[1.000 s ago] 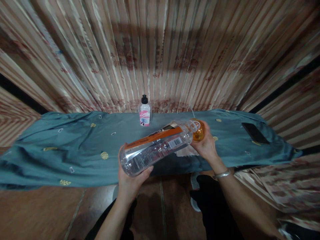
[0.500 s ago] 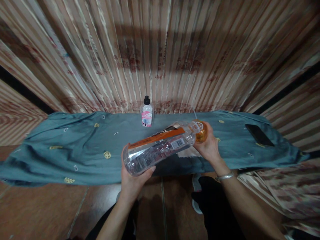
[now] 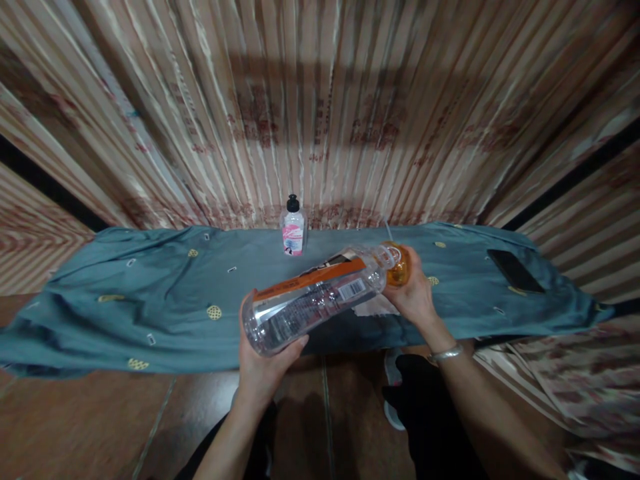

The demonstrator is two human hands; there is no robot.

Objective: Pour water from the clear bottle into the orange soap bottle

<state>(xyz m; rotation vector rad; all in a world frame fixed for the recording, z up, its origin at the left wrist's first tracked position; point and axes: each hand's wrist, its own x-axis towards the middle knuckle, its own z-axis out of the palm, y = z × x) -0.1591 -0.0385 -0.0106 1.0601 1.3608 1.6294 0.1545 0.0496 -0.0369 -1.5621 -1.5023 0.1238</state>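
A large clear plastic bottle [image 3: 310,300] with an orange-and-silver label and a barcode lies tilted in the air, its neck to the right and slightly higher than its base. My left hand [image 3: 265,360] is wrapped round the base end. At the neck, my right hand [image 3: 417,293] grips a small amber see-through container [image 3: 399,265], right up against the bottle's mouth. Whether the two touch or overlap I cannot tell. A thin pale stick [image 3: 389,229] shows just above the amber container. Whitish paper or cloth [image 3: 377,305] lies beneath, partly hidden by the hand and bottle.
A small clear bottle [image 3: 293,230] with a pink label and black cap stands at the back of the cloth-covered table [image 3: 165,287]. On the right lies a black phone [image 3: 515,270]. Striped curtains [image 3: 320,120] hang behind and at both sides.
Both hands, with the large bottle and the amber container, appear slightly further left and lower; much of the view shifts a little too. Both grips stay the same.
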